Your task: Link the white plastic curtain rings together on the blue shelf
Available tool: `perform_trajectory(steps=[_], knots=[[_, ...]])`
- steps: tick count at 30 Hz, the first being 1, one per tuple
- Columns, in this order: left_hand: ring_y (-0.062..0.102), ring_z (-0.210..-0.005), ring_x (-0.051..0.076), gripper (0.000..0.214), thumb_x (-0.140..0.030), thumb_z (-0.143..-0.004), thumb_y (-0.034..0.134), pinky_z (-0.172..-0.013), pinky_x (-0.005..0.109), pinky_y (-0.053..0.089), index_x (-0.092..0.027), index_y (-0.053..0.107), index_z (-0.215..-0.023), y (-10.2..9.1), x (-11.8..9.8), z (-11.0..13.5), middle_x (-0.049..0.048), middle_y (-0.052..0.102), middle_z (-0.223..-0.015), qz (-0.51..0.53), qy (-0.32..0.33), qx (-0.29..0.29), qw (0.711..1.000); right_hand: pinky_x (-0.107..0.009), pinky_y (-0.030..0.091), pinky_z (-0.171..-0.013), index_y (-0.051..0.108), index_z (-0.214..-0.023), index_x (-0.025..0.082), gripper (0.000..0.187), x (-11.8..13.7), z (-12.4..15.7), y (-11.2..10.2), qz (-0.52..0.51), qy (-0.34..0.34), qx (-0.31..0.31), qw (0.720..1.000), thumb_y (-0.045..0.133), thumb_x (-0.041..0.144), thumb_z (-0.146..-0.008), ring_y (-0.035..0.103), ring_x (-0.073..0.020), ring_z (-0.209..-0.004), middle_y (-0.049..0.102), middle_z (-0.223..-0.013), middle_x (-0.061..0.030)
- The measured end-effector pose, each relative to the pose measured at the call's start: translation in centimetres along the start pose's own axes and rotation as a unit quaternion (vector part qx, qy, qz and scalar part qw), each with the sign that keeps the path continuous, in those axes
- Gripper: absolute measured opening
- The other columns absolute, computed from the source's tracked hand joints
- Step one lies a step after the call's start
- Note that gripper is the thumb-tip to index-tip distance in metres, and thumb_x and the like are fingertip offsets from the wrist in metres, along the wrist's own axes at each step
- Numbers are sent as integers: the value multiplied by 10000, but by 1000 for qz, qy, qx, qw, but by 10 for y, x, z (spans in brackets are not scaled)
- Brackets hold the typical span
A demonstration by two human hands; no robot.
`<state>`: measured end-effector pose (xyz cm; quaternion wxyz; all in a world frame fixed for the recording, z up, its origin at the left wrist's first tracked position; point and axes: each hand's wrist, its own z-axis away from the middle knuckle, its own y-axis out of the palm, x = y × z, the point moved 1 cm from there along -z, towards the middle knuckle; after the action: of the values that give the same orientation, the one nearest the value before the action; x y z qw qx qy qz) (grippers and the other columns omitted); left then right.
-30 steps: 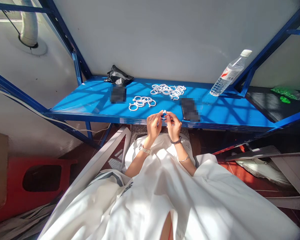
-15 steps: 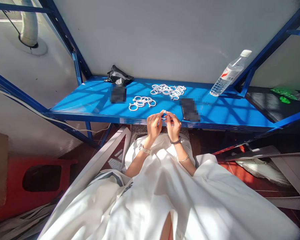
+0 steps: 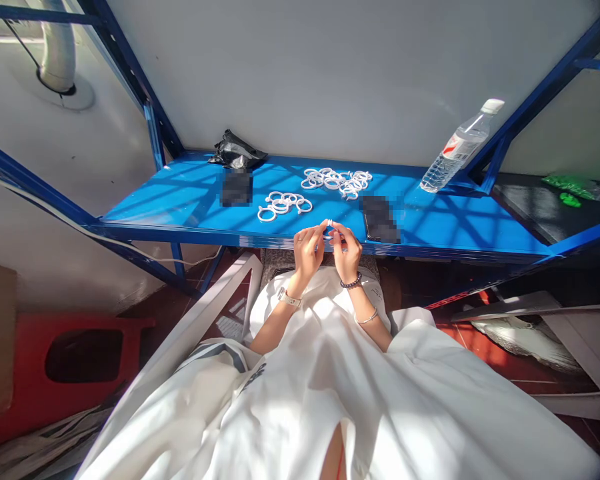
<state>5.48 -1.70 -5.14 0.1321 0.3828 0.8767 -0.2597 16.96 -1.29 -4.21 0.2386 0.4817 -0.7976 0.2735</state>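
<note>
Both my hands meet at the front edge of the blue shelf, pinching a small white ring (image 3: 330,223) between their fingertips. My left hand (image 3: 309,252) is closed on the ring's left side, and my right hand (image 3: 347,255) on its right. Fingers cover much of the ring. Just beyond, a loose group of white rings (image 3: 267,214) lies on the shelf, left of my hands. Farther back is a larger heap of similar white rings (image 3: 333,180), some with small tabs on the rim.
The blue shelf (image 3: 180,200) carries a crumpled black bag (image 3: 236,152), a blurred dark item (image 3: 236,187), a phone (image 3: 380,220) and a leaning water bottle (image 3: 455,150). Blue metal posts (image 3: 130,73) frame both sides. A green packet (image 3: 573,187) lies at the far right.
</note>
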Motion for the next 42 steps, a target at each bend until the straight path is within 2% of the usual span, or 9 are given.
perform_trajectory(steps=[6,17,23,42], knots=[[672,-992,180,337,-208,-1021,381,-892,326,437,-192,601,-1277,1,1,0,67,745,-1074,-16,2,0,1000,-227,594,-569,688,-1117,216,315,-1,0,0,7,2,0,1000,441,377,-1006,720,-143,-757,745,-1031,-77],[671,-982,176,350,-196,-1018,392,-885,326,433,-207,575,-1316,1,1,1,62,745,-1066,-7,21,-23,1000,-234,594,-578,691,-1128,214,307,-1,0,1,-4,-8,-5,1000,449,358,-1004,725,-155,-787,746,-1043,-85],[669,-999,188,367,-221,-1023,373,-888,341,442,-205,585,-1323,3,2,2,79,743,-1093,-16,-2,-3,1000,-248,621,-636,679,-1156,228,325,-5,2,2,3,3,-2,1000,435,383,-1007,731,-166,-861,738,-1101,-84],[675,-1002,189,363,-219,-1019,377,-897,338,442,-205,576,-1322,1,1,1,78,742,-1075,-13,-1,6,1000,-279,621,-692,693,-1176,236,362,-2,1,0,13,4,23,1000,397,374,-1019,718,-162,-822,734,-1011,-75]])
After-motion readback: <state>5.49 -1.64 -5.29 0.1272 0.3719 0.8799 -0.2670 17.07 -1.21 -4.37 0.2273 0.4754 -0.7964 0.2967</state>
